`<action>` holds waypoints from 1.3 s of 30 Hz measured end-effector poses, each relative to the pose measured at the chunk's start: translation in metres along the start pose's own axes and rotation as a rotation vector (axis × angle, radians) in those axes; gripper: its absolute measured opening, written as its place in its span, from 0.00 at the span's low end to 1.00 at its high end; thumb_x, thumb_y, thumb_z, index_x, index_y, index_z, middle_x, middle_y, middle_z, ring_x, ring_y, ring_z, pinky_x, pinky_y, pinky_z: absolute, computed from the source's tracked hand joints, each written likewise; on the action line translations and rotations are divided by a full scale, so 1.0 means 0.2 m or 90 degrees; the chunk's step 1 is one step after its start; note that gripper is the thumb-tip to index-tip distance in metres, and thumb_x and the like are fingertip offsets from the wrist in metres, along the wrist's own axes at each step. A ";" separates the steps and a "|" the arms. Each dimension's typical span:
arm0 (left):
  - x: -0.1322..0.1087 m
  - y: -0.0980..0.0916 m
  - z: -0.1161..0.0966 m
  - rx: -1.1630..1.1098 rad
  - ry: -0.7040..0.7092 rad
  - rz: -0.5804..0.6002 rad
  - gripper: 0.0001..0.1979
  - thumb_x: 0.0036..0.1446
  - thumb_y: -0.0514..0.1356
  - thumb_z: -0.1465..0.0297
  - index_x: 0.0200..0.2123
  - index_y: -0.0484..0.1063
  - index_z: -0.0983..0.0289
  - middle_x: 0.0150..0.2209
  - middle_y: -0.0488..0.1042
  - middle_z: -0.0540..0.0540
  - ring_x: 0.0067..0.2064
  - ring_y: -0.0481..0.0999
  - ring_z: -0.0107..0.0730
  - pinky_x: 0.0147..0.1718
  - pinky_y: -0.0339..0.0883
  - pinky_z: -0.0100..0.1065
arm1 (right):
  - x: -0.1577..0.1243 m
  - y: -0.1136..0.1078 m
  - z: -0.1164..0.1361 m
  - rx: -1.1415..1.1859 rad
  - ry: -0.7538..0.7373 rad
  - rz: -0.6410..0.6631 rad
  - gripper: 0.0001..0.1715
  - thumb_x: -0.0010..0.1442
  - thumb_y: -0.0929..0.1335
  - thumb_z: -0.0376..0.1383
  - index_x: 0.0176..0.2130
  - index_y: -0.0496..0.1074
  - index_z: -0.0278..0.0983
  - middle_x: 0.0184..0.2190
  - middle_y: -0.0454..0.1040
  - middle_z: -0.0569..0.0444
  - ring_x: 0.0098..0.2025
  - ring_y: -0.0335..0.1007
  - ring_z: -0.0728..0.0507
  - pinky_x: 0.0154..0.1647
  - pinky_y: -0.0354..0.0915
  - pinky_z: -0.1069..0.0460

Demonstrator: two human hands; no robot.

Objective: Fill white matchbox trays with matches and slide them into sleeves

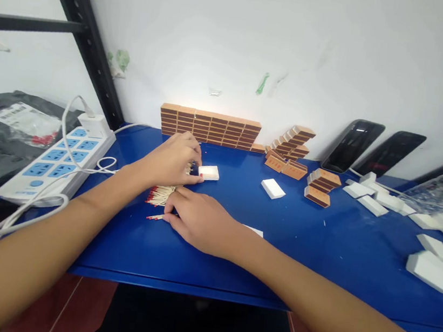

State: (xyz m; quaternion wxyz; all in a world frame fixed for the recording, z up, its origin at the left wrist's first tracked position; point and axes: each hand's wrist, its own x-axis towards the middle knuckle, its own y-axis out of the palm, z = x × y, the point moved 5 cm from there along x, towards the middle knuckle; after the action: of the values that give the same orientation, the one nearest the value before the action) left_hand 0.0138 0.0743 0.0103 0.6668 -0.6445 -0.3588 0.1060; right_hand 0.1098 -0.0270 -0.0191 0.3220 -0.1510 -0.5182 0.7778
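My left hand is curled at the left end of a small white matchbox tray, thumb and fingers around that end. A red match head shows beside the thumb, and part of the grip is hidden. Below it, my right hand has thumb and forefinger pinched together on a few matches lying near the blue tabletop. A pile of red-tipped matches lies just above these, partly covered by the right hand. White card shows from behind the right wrist.
Stacked matchboxes line the wall, with leaning stacks and a smaller stack to the right. Another white tray lies mid-table. Two black phones lean at the back. White pieces sit far right; a power strip with cables is left.
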 end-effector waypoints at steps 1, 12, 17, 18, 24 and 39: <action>0.00 0.00 0.00 0.001 0.002 0.000 0.14 0.58 0.73 0.56 0.38 0.85 0.61 0.48 0.81 0.59 0.54 0.73 0.51 0.53 0.64 0.48 | 0.00 0.01 0.00 -0.002 0.000 -0.002 0.10 0.78 0.65 0.36 0.47 0.74 0.34 0.48 0.77 0.47 0.43 0.72 0.43 0.40 0.60 0.48; 0.00 0.00 0.01 0.018 0.005 0.004 0.13 0.58 0.72 0.60 0.40 0.85 0.63 0.48 0.82 0.61 0.54 0.73 0.52 0.54 0.65 0.50 | -0.07 -0.25 -0.20 -0.038 0.106 -0.100 0.05 0.76 0.67 0.33 0.46 0.74 0.36 0.47 0.77 0.49 0.43 0.73 0.43 0.42 0.60 0.49; -0.01 0.00 0.00 0.020 0.014 -0.004 0.15 0.60 0.71 0.56 0.40 0.85 0.62 0.47 0.81 0.60 0.54 0.74 0.51 0.54 0.66 0.50 | -0.09 -0.37 -0.41 -0.156 0.197 -0.150 0.05 0.76 0.66 0.33 0.48 0.72 0.36 0.50 0.77 0.46 0.48 0.74 0.39 0.43 0.60 0.48; -0.01 0.00 -0.01 0.016 0.017 -0.003 0.15 0.60 0.71 0.56 0.40 0.85 0.61 0.48 0.81 0.60 0.55 0.74 0.51 0.55 0.65 0.50 | -0.09 -0.37 -0.43 -0.166 0.210 -0.142 0.05 0.77 0.66 0.34 0.48 0.72 0.36 0.50 0.77 0.46 0.48 0.74 0.39 0.43 0.60 0.48; -0.01 0.01 -0.03 0.003 0.026 0.015 0.16 0.60 0.71 0.55 0.42 0.85 0.61 0.49 0.81 0.60 0.57 0.73 0.52 0.58 0.65 0.51 | -0.07 -0.30 -0.45 -0.176 0.223 -0.111 0.07 0.77 0.66 0.36 0.50 0.72 0.36 0.52 0.77 0.46 0.45 0.75 0.39 0.40 0.59 0.48; -0.01 0.02 -0.05 -0.014 0.048 0.002 0.14 0.62 0.71 0.56 0.41 0.85 0.60 0.49 0.81 0.58 0.56 0.73 0.50 0.57 0.65 0.50 | -0.06 -0.28 -0.48 -0.073 0.126 -0.132 0.05 0.74 0.67 0.35 0.48 0.74 0.38 0.43 0.75 0.50 0.42 0.68 0.43 0.42 0.57 0.51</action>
State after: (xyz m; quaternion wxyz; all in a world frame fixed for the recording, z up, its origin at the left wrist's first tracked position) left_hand 0.0192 0.0648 0.0074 0.6726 -0.6558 -0.3336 0.0787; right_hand 0.1920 0.0479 -0.0095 0.4408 -0.1905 -0.5406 0.6907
